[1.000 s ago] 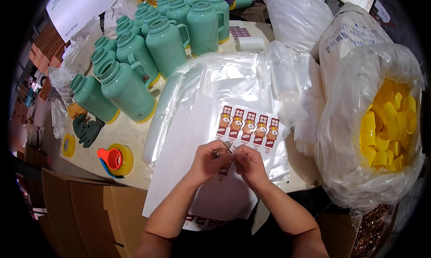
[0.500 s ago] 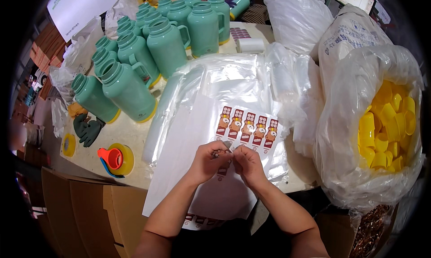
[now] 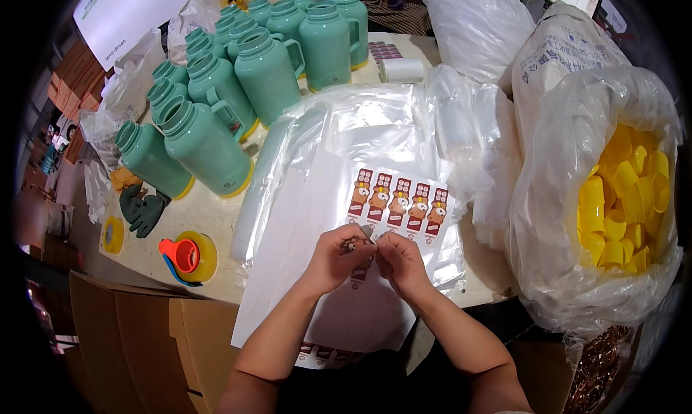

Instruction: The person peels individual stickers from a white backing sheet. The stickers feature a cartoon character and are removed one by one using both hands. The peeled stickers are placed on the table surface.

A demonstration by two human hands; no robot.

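Note:
Above a white sheet of stickers [image 3: 281,270], my hands are close together with fingertips almost touching. My left hand [image 3: 333,261] is closed in a pinch around a small sticker [image 3: 350,247], mostly hidden by the fingers; a greyish tip shows above them. My right hand [image 3: 401,264] is pinched too, at the side of that small piece, and what its fingertips hold is hidden. Just beyond the hands, a row of brown-and-red bear stickers [image 3: 398,203] lies on the sheet. More printed stickers show at its near edge. Clear plastic bags [image 3: 382,146] lie under the sheet.
Several green bottles [image 3: 268,82] with yellow bases stand far left. Dark gloves [image 3: 144,210], a tape roll [image 3: 205,259] and an orange ring-shaped piece [image 3: 186,255] lie left. At right, a plastic sack [image 3: 537,219] holds yellow cups [image 3: 627,205]. Cardboard boxes [image 3: 144,335] stand near left.
My hands stay pinched together in nearly the same place. At the far side, the green bottle by a person's gloved hand has gone from its place, and that hand has moved.

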